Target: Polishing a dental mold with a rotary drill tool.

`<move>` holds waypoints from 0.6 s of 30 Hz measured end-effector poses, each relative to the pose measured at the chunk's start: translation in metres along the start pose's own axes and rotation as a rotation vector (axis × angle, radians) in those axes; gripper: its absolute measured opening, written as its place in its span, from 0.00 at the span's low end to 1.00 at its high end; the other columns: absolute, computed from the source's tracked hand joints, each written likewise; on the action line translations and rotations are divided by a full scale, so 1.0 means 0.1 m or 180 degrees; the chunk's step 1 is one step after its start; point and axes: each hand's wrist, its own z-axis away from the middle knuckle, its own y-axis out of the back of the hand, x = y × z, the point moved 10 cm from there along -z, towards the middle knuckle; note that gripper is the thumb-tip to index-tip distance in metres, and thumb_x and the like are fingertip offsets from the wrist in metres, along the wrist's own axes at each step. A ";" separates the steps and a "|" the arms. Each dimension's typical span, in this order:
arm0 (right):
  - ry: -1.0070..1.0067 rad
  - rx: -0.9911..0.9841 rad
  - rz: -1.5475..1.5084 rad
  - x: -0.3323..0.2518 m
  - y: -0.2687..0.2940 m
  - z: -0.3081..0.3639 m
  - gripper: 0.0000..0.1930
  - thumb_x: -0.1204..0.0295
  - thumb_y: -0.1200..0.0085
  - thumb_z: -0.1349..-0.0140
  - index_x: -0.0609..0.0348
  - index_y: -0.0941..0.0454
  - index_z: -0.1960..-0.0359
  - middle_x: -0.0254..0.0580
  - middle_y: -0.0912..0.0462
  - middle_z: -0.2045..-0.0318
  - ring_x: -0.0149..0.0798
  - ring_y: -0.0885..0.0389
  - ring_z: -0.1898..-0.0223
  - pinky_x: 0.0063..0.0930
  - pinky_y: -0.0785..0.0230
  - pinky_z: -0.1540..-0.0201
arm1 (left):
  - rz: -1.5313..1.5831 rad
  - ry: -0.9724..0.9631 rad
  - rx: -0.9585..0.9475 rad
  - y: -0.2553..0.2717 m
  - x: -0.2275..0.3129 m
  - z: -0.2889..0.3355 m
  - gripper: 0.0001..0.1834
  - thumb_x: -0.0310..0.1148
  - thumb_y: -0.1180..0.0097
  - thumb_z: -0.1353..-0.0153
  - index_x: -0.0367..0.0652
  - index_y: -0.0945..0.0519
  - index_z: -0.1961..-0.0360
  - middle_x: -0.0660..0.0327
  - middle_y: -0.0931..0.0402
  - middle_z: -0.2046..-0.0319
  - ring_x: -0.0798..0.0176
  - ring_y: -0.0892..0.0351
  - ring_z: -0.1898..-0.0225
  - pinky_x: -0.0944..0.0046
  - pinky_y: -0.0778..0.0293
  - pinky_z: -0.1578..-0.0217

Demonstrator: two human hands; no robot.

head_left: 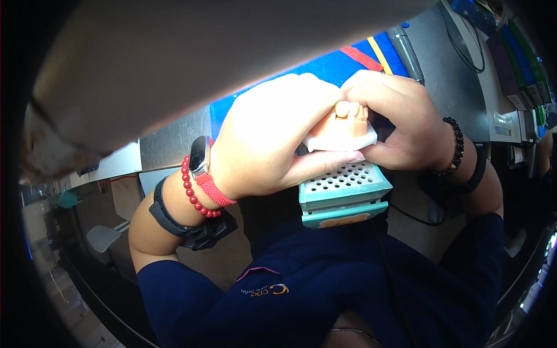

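Model point(342, 132) is gripped in the curled left hand point(264, 133), but from afar I cannot tell what the half-closed right hand point(406, 116) holds; work seems unfinished.

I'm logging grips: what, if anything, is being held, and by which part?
A dental model: the left hand grips its white base, thumb along the near edge. The right hand is at the model's right, contact unclear.
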 end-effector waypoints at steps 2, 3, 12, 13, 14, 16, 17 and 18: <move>0.0031 0.0003 0.0024 -0.01 0.00 -0.01 0.20 0.69 0.29 0.53 0.59 0.23 0.59 0.41 0.19 0.68 0.47 0.18 0.66 0.45 0.31 0.38 | -0.0060 0.0123 -0.0025 0.02 0.01 -0.01 0.29 0.43 0.25 0.50 0.35 0.21 0.53 0.53 0.20 0.64 0.52 0.19 0.64 0.60 0.23 0.62; 0.0024 0.0008 0.0013 -0.01 0.00 -0.01 0.20 0.69 0.29 0.53 0.59 0.23 0.59 0.41 0.19 0.68 0.46 0.18 0.66 0.47 0.34 0.36 | -0.0096 0.0238 -0.0048 0.01 -0.02 -0.01 0.29 0.47 0.27 0.48 0.37 0.19 0.53 0.55 0.18 0.63 0.53 0.17 0.63 0.60 0.21 0.60; 0.0021 -0.0001 0.0023 0.00 -0.01 -0.01 0.20 0.69 0.29 0.53 0.58 0.23 0.59 0.40 0.19 0.68 0.46 0.18 0.66 0.50 0.37 0.33 | -0.0096 0.0192 -0.0012 0.01 -0.02 -0.01 0.29 0.48 0.27 0.47 0.37 0.19 0.53 0.54 0.18 0.64 0.52 0.17 0.63 0.59 0.21 0.60; 0.0027 -0.0001 0.0024 0.00 -0.01 -0.01 0.20 0.69 0.29 0.53 0.58 0.23 0.59 0.40 0.19 0.68 0.46 0.18 0.66 0.50 0.37 0.33 | -0.0095 0.0191 -0.0011 0.01 -0.02 -0.01 0.29 0.48 0.27 0.47 0.37 0.19 0.53 0.54 0.18 0.64 0.52 0.17 0.63 0.59 0.21 0.60; 0.0027 -0.0001 0.0025 0.00 -0.01 0.00 0.20 0.69 0.29 0.53 0.58 0.23 0.59 0.40 0.19 0.68 0.46 0.18 0.66 0.50 0.37 0.33 | -0.0077 0.0205 -0.0029 0.01 -0.02 -0.01 0.28 0.48 0.27 0.47 0.37 0.19 0.53 0.54 0.18 0.63 0.52 0.17 0.63 0.59 0.21 0.60; -0.0019 0.0009 -0.0044 0.01 -0.01 0.00 0.20 0.69 0.29 0.53 0.59 0.23 0.59 0.40 0.19 0.68 0.46 0.18 0.66 0.50 0.37 0.33 | -0.0061 0.0220 -0.0047 0.01 -0.01 -0.01 0.28 0.48 0.28 0.47 0.37 0.19 0.53 0.54 0.18 0.63 0.52 0.17 0.63 0.59 0.21 0.60; -0.0018 0.0009 -0.0045 0.01 -0.01 0.00 0.20 0.69 0.29 0.53 0.59 0.23 0.59 0.40 0.19 0.68 0.46 0.18 0.66 0.50 0.37 0.33 | -0.0072 0.0219 -0.0053 0.01 -0.01 -0.01 0.28 0.48 0.28 0.47 0.37 0.19 0.53 0.54 0.18 0.63 0.52 0.17 0.63 0.59 0.21 0.60; 0.0003 0.0000 -0.0012 0.00 0.00 0.00 0.20 0.69 0.29 0.52 0.59 0.23 0.59 0.40 0.19 0.68 0.46 0.18 0.66 0.50 0.38 0.33 | -0.0082 0.0214 -0.0058 0.01 -0.02 -0.01 0.28 0.48 0.28 0.47 0.37 0.19 0.53 0.54 0.18 0.63 0.52 0.17 0.63 0.59 0.21 0.60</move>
